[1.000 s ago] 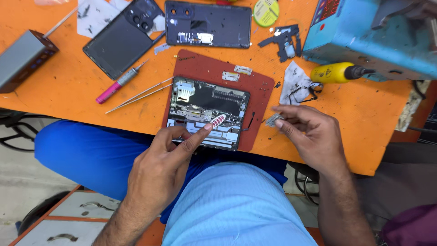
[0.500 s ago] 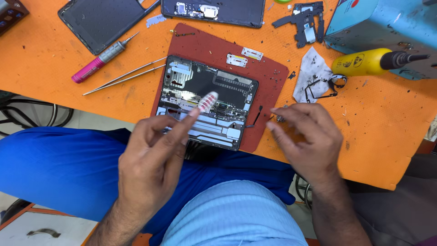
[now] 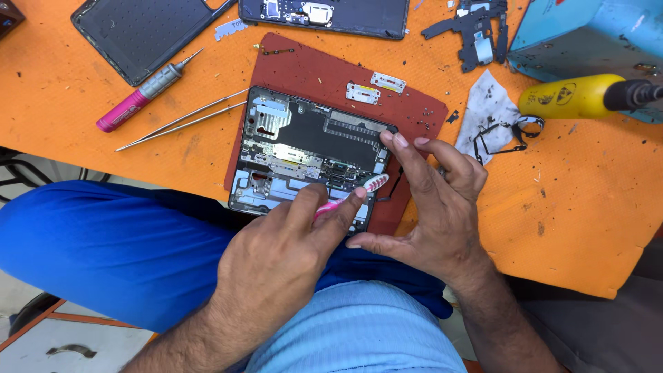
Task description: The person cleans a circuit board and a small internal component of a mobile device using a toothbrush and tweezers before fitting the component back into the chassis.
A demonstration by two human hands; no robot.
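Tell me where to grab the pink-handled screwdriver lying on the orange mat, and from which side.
Grip the pink-handled screwdriver around its pink handle, the thick end at lower left, coming down from above. It lies flat and slanted on the orange mat, with bare mat on both sides of the handle. The thin metal tip points up-right toward the dark back cover, leaving less room there.

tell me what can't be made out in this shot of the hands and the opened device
Head view only:
- toothbrush: handle hidden inside the left hand.
- opened device: lower right corner covered by both hands; right hand hides that edge.
- blue box: cut off by the top and right edges.
- loose screws on the red mat: too small to tell.
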